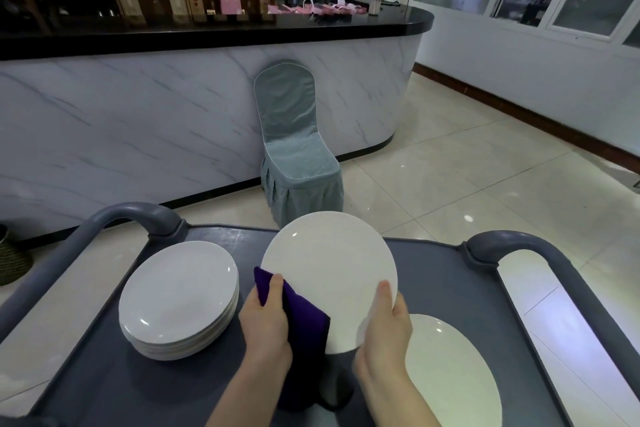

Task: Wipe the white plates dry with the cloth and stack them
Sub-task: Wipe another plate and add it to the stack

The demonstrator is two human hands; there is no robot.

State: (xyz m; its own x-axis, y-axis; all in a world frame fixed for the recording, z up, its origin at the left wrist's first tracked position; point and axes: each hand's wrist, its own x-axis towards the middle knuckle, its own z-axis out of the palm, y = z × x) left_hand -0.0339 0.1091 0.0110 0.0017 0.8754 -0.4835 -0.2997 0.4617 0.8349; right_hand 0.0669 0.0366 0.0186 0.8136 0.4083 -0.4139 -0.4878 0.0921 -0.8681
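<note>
Above the grey plastic cart [104, 385], you hold a round white plate [329, 270] tilted.
Fingers of your left hand [266, 326] pinch the folded purple cloth [304, 319] against its left rim; your right hand [384, 336] clamps its right rim; stacked white plates [180, 298] sit left.

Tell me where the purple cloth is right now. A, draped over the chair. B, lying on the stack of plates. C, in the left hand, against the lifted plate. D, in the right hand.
C: the left hand grips the purple cloth against the edge of the lifted plate, while the right hand holds the plate's opposite edge.
</note>
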